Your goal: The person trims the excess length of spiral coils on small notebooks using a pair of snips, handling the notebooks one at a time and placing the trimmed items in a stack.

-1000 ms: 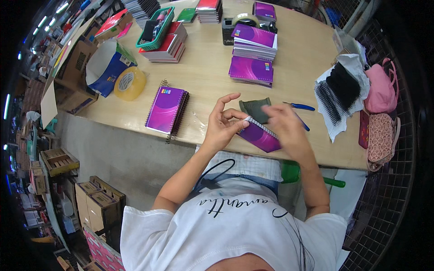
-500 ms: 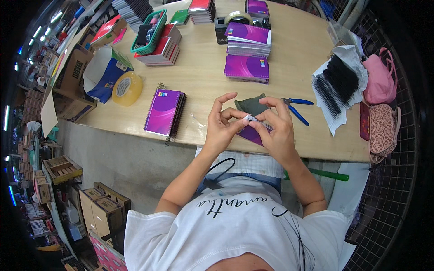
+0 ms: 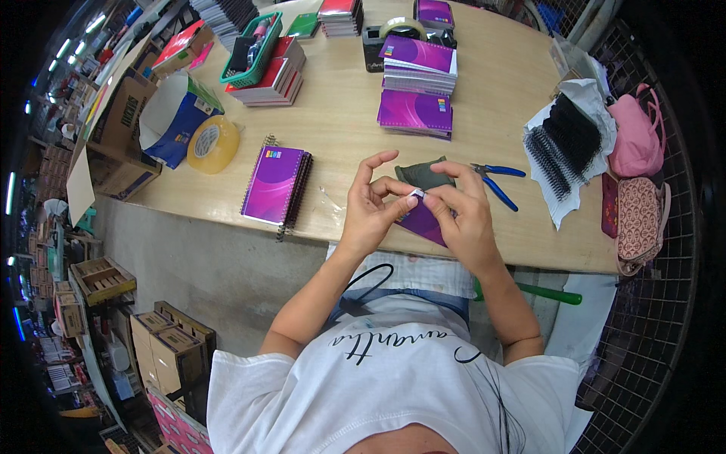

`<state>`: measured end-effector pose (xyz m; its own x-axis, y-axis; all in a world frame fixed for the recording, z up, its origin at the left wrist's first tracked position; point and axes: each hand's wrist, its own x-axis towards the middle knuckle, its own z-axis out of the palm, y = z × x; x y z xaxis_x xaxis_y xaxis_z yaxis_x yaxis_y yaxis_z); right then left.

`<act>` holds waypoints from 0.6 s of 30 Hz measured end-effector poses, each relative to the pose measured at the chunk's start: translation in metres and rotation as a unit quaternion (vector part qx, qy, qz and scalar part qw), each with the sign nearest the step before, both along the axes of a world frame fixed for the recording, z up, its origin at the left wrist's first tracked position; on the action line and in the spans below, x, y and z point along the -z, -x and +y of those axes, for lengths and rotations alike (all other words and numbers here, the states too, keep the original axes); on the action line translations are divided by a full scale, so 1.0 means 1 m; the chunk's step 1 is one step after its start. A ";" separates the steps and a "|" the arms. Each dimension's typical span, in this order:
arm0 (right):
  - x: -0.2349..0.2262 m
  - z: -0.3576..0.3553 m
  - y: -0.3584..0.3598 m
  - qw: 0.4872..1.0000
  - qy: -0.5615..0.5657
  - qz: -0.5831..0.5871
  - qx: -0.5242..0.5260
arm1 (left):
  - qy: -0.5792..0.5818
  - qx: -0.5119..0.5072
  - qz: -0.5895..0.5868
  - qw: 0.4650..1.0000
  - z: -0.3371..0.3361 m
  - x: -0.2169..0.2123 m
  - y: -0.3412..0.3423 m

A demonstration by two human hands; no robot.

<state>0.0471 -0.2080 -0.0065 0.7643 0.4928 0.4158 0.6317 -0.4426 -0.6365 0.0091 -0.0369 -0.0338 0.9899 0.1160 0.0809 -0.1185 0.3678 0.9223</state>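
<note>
Head view: you are pinching the edge of a small purple notebook (image 3: 420, 222) with your left hand (image 3: 370, 208) and right hand (image 3: 465, 216), just above the wooden table's (image 3: 340, 113) near edge. One finished purple spiral notebook (image 3: 274, 185) is lying nearby; purple stacks (image 3: 416, 112) and black plastic spirals (image 3: 563, 144) are waiting.

both forearms rise from the lower edge and meet over the middle. the left hand (image 3: 370, 208) is raised with its index finger stretched upward, thumb and middle fingertips pinched together. the right hand (image 3: 467, 212) lies palm down, fingers curled, its thumb and forefinger tips pinched against the left's. the wrists are slightly bent inward.
</note>
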 end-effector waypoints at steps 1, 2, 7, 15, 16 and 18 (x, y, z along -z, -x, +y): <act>0.000 -0.002 -0.003 1.000 0.025 0.009 -0.013 | 0.002 0.004 0.000 1.000 0.001 0.000 0.000; 0.000 -0.005 -0.006 1.000 0.012 0.024 -0.010 | 0.011 0.004 0.003 1.000 0.002 0.001 0.000; 0.029 -0.074 -0.051 0.949 0.209 -0.138 0.190 | 0.013 -0.012 0.024 1.000 0.013 -0.001 0.002; 0.048 -0.096 -0.074 0.986 0.089 -0.048 0.132 | -0.032 -0.015 0.049 0.998 0.027 -0.001 -0.005; 0.024 -0.074 -0.062 0.987 0.089 -0.107 0.078 | -0.039 -0.013 0.060 0.997 0.027 -0.001 -0.002; -0.017 -0.041 -0.046 0.973 0.118 -0.196 -0.008 | -0.047 -0.012 0.064 0.997 0.028 -0.002 -0.001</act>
<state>0.0933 -0.2487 0.0109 0.5608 0.6206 0.5480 0.8138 -0.5349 -0.2271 0.0102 -0.0093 -0.0322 0.9898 0.1382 -0.0334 -0.0064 0.2778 0.9606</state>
